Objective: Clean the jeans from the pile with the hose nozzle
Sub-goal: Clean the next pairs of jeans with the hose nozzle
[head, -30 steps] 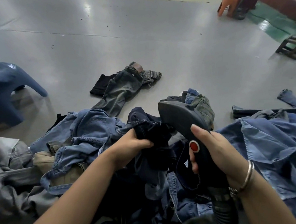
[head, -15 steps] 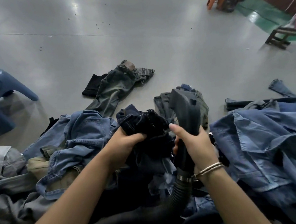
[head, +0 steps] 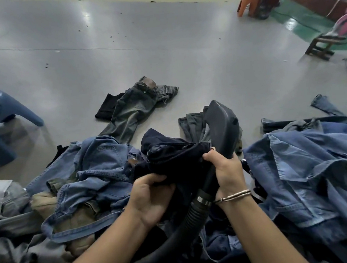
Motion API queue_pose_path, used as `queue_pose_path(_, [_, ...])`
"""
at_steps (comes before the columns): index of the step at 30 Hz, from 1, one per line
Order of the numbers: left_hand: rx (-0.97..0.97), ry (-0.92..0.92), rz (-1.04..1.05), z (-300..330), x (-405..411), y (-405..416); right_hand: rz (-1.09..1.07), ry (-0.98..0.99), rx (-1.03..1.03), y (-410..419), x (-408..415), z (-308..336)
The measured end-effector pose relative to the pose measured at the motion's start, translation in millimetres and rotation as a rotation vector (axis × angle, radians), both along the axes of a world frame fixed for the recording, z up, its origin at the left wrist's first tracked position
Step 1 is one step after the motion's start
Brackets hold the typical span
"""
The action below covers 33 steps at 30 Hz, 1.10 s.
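my left hand (head: 152,196) grips the soft, floppy dark navy denim jeans (head: 174,154) bunched atop the blue denim pile (head: 102,177), while my right hand (head: 225,171) clasps the rigid grey plastic hose nozzle (head: 222,128) beside them; thick seams likely offer firmest hold.

Both bare forearms are extended from the near edge toward the middle of the scene. The left hand (head: 150,196) is turned palm up, its fingers curled into dark cloth. The right hand (head: 225,168) is closed around a black handle, knuckles uppermost, and thin bangles are worn at its wrist.
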State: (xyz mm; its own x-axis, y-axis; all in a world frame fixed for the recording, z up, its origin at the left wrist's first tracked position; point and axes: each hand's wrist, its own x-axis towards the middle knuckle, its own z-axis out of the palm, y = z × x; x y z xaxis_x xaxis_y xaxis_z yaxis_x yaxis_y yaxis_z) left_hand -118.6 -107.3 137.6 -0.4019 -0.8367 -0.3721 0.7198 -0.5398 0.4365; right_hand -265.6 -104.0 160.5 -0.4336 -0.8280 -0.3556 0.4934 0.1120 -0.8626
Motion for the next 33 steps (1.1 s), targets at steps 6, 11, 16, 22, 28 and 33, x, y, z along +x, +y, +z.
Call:
queue_pose_path(6, [-0.019,-0.279,-0.47,-1,58,-22,0.096,-0.116,-0.15,4,-20,9])
queue_pose_path(11, [-0.396,-1.459,0.156,-1,70,-45,0.268,0.093,-0.125,8,-28,10])
queue_pose_path(16, [-0.789,-1.082,-0.573,10,31,-39,0.385,0.218,-0.085,12,-18,3])
queue_pose_path(22, [-0.593,-0.946,-0.193,27,13,-20,0.408,0.13,-0.08,11,-29,-5])
queue_pose_path(28, [-0.094,-0.341,-0.306,37,3,-12,0.438,0.004,-0.165,13,-33,-3])
queue_pose_path(33, [-0.409,-0.435,-0.324,34,4,-6,0.321,0.171,-0.091,12,-34,-4])
